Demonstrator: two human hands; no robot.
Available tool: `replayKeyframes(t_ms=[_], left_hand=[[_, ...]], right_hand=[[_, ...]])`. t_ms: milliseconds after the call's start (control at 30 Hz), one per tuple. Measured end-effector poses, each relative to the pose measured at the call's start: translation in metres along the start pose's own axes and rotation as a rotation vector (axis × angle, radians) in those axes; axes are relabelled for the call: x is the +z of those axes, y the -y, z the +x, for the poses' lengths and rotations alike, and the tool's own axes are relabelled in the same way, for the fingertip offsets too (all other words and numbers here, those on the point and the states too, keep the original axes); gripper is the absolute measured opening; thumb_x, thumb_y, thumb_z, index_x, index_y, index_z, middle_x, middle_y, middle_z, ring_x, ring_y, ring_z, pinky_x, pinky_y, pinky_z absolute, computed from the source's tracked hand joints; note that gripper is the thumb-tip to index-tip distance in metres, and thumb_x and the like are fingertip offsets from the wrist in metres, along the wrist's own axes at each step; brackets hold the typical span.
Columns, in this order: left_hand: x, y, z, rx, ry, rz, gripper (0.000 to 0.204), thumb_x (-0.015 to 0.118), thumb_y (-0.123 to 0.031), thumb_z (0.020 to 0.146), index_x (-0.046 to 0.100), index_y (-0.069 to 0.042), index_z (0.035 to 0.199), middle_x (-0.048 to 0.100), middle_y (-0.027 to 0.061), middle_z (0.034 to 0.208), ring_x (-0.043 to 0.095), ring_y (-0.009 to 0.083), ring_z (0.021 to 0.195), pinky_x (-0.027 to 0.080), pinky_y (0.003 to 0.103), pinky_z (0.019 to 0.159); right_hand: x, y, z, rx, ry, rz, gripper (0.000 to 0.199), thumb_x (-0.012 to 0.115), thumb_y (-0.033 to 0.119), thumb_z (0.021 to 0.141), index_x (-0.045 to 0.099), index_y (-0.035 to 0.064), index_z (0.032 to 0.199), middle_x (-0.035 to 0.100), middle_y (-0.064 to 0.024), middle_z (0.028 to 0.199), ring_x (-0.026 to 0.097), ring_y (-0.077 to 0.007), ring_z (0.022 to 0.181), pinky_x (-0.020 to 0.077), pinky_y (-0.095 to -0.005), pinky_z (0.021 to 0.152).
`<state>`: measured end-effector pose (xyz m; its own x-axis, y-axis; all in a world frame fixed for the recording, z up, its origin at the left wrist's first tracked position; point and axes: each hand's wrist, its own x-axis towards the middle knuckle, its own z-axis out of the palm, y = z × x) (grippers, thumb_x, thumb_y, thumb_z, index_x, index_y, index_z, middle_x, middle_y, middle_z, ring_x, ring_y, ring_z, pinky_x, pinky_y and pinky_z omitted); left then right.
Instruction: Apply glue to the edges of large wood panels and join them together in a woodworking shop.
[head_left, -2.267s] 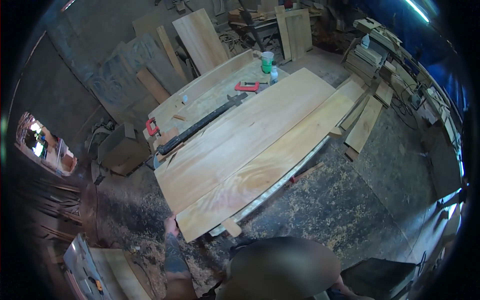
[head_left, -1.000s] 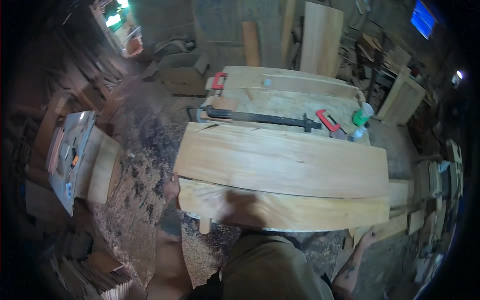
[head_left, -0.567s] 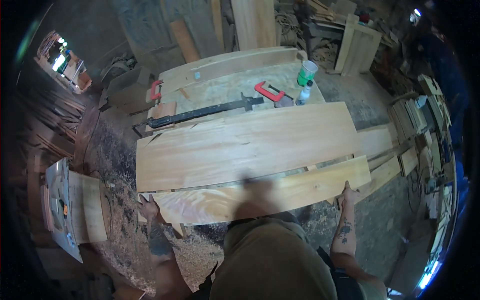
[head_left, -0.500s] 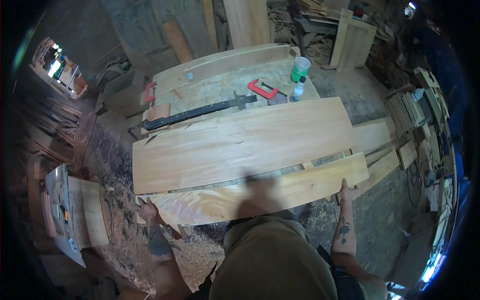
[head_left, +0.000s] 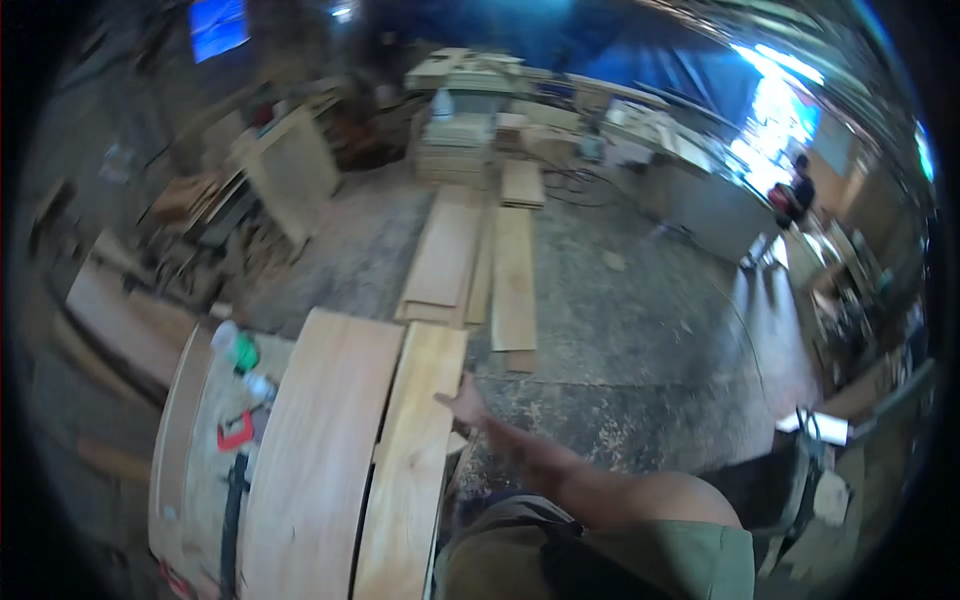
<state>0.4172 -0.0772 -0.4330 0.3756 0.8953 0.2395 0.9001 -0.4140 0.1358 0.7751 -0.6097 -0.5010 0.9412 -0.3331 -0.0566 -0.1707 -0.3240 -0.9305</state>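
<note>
The person's right hand rests open, fingers spread, against the far right edge of a narrow pale plank that lies along the right side of the workbench, just beside a wider board. The left hand is out of view. A red clamp lies near the bench's left edge.

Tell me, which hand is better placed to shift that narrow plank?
Probably the right hand: it rests on the edge of the narrow plank. The left hand isn't in view.
</note>
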Motion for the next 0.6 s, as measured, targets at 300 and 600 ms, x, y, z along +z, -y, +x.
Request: replayKeyframes(t_ms=[300, 600], left_hand=[[0.018, -0.107, -0.009, 0.122, 0.075, 0.035, 0.075, 0.052, -0.053, 0.097, 0.032, -0.007, 0.153, 0.039, 0.0261, 0.145, 0.041, 0.0427, 0.132, 0.039, 0.054, 0.109], [0.025, -0.096, -0.007, 0.087, 0.087, 0.055, 0.077, 0.057, -0.051, 0.095, 0.034, -0.002, 0.151, 0.046, 0.0248, 0.137, 0.046, 0.0401, 0.125, 0.041, 0.051, 0.106]], right_hand=[[-0.017, 0.042, -0.013, 0.171, 0.032, -0.030, 0.093, 0.083, 0.041, 0.080, 0.031, -0.0038, 0.143, 0.065, -0.0298, 0.121, 0.064, -0.0438, 0.114, 0.0512, -0.0470, 0.096], [-0.016, 0.038, -0.008, 0.191, 0.109, -0.016, 0.090, 0.083, 0.039, 0.080, 0.032, -0.0032, 0.141, 0.064, -0.0300, 0.122, 0.064, -0.0423, 0.116, 0.0509, -0.0464, 0.098]])
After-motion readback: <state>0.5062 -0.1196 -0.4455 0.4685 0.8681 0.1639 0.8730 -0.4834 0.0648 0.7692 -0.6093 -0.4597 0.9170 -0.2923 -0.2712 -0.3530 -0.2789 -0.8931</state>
